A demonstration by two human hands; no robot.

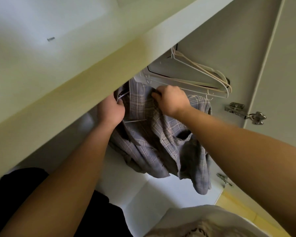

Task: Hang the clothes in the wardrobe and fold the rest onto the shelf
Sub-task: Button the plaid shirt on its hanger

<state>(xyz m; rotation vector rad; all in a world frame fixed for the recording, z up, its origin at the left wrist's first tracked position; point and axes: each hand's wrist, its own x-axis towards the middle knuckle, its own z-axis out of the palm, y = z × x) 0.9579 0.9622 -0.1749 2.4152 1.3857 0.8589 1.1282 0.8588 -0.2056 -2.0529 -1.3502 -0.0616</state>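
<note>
A grey-purple plaid shirt hangs inside the wardrobe on a white hanger whose top is hidden under the shelf edge. My left hand grips the hanger and the shirt's collar at the left. My right hand pinches the shirt's fabric near the right shoulder. Several empty white and beige hangers hang to the right of the shirt.
A pale shelf board juts out above the hanging space and hides the rail. The open wardrobe door with metal hinges stands at right. Beige cloth lies bottom right, a dark garment bottom left.
</note>
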